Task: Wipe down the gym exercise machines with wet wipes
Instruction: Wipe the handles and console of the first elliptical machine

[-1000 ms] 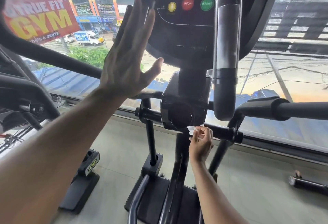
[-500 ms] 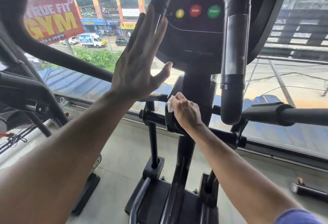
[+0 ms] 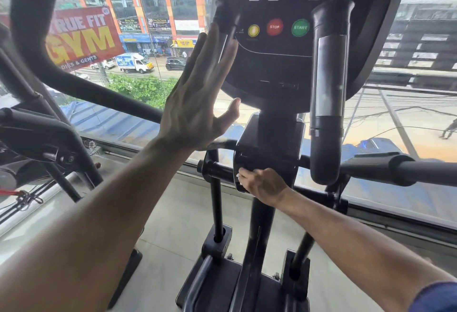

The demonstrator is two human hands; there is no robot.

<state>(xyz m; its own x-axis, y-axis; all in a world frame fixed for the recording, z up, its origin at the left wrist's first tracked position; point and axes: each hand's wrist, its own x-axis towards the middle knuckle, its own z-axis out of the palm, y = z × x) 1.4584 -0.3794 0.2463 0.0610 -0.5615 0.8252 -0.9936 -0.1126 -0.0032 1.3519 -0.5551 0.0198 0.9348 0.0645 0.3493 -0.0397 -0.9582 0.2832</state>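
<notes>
Key relation: the right hand [image 3: 263,186] is low on the pivot housing [image 3: 268,155], at its left lower edge; the uncleaned length of the machine runs up and down from there, along the upright column [image 3: 257,242].
Nearer hand: the right one, it touches the housing already; the left hand [image 3: 197,103] is higher and to the left, beside the console [image 3: 284,29].
Wipe: almost hidden under the right fingers; only a small white bit [image 3: 239,176] shows at the fingertips.
Right hand state: fingers curled over the wipe, pressing it on the housing.
Left hand state: flat, fingers straight and together, thumb apart, holding nothing; if it touches the console edge I cannot tell.
Materials: housing and console are smooth black plastic, slightly glossy; the handle bar [image 3: 326,76] is round, with a grey metal sleeve.
Shape: housing is boxy above, rounded below, so the wipe must follow a curve.
</notes>
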